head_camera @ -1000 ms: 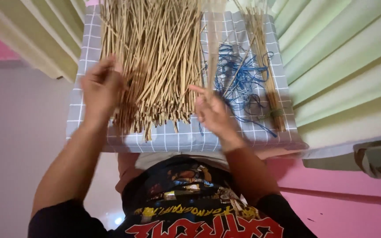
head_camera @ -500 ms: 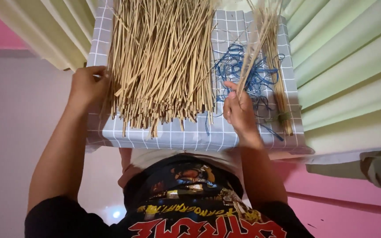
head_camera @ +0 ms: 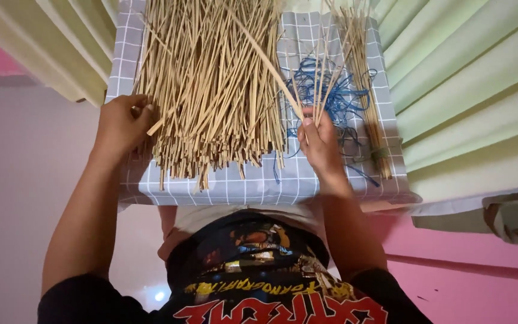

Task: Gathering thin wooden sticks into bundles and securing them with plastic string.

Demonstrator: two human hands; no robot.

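A broad heap of tan straw sticks covers the left and middle of the grey checked cushion, while a tangle of blue cord and a small tied bundle of sticks lie crowded along its right side. The left hand is curled shut at the heap's left edge, pinching a stick end; the right hand is clamped on a few loose sticks over the cord. Bare cushion shows only along the near edge, and green pleated curtain hems both sides.

Head camera, close, looking down
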